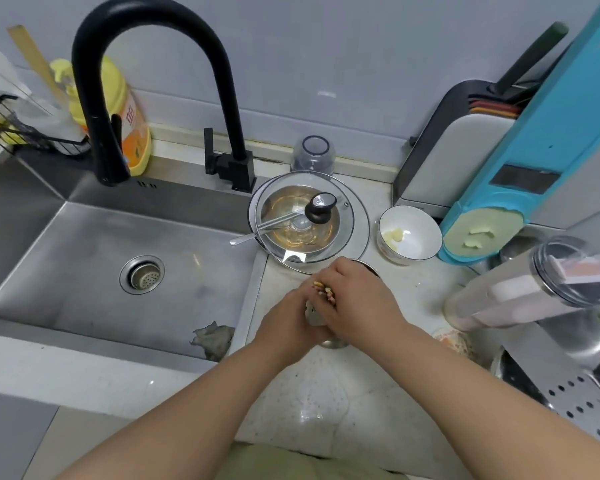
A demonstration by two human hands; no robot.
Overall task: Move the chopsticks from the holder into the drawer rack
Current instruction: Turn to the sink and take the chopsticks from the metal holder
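Observation:
A metal chopstick holder [333, 342] stands on the speckled counter [326, 403] just right of the sink, mostly hidden by both hands. A bundle of chopsticks [323, 289] with coloured ends pokes up between my fingers. My left hand [286, 323] wraps the holder's left side. My right hand [355, 299] closes over the chopstick bundle from above and the right. No drawer rack is in sight.
A steel sink [118, 265] with a black tap [125, 81] lies to the left, a grey rag [212, 337] in its corner. Behind my hands stand a lidded bowl with spoon [298, 220] and a white bowl [409, 233]. A blue slicer [534, 150], jars and a perforated rack [575, 400] crowd the right.

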